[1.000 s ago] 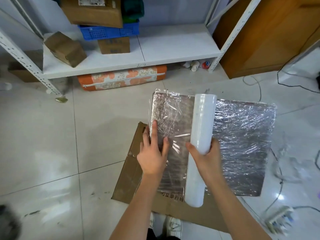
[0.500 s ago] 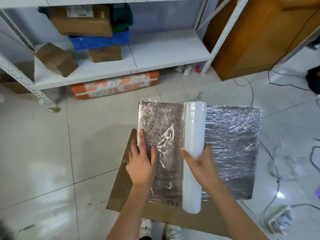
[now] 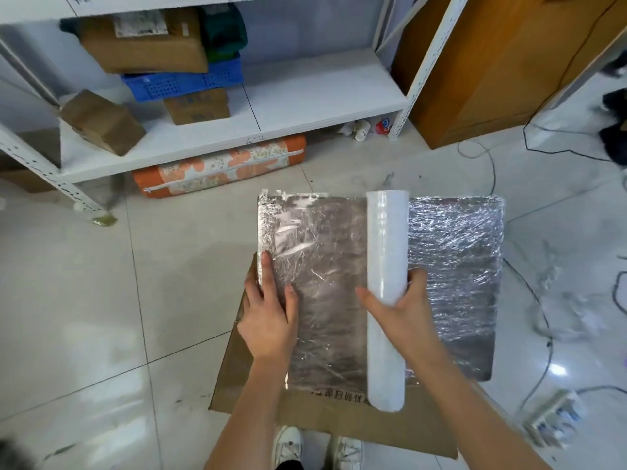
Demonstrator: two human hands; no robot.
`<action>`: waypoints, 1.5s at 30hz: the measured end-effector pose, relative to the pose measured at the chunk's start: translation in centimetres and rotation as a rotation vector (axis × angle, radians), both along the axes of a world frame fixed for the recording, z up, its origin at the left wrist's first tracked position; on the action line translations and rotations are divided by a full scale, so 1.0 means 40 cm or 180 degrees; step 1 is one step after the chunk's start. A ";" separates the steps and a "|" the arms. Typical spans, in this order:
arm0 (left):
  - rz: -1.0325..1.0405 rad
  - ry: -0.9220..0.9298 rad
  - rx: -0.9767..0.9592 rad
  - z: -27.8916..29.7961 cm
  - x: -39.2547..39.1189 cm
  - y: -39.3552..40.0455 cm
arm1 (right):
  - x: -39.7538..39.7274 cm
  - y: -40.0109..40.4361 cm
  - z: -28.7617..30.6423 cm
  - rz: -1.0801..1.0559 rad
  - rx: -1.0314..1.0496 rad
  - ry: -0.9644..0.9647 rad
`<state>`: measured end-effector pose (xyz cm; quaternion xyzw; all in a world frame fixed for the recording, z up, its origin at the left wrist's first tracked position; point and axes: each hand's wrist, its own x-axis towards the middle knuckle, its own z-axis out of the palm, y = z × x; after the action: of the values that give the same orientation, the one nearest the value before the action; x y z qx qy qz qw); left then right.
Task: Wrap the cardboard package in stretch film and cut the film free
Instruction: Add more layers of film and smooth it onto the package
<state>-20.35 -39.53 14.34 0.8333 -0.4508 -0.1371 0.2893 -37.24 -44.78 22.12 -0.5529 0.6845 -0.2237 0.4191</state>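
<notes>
**Film roll held over the wrapped package**

At far left a white shelf [image 3: 305, 106] carries brown boxes [image 3: 142, 45] and a blue crate [image 3: 183, 81], with an orange bag [image 3: 220, 167] on the tiled floor under it. Nearer, the left hand [image 3: 268, 320] lies flat with straight fingers on the left edge of the package [image 3: 325, 266], which is already covered in wrinkled film and sits above a flat cardboard sheet [image 3: 339, 422] on the floor. The right hand [image 3: 403, 313] grips the white roll [image 3: 386, 266] from below, thumb on its left side, fingers curled round its right; the roll lies lengthwise across the middle of the package. To the right, cables [image 3: 543, 334] and a power strip [image 3: 553, 418] lie on the floor
</notes>
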 end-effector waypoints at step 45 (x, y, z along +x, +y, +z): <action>-0.1002 -0.1629 0.0124 -0.114 -0.085 0.101 | -0.067 -0.035 -0.049 -0.0167 -0.0455 0.0631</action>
<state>-23.76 -35.50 9.80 0.7660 -0.6299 0.0256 0.1254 -39.92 -46.18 20.17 -0.5827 0.7191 -0.2271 0.3030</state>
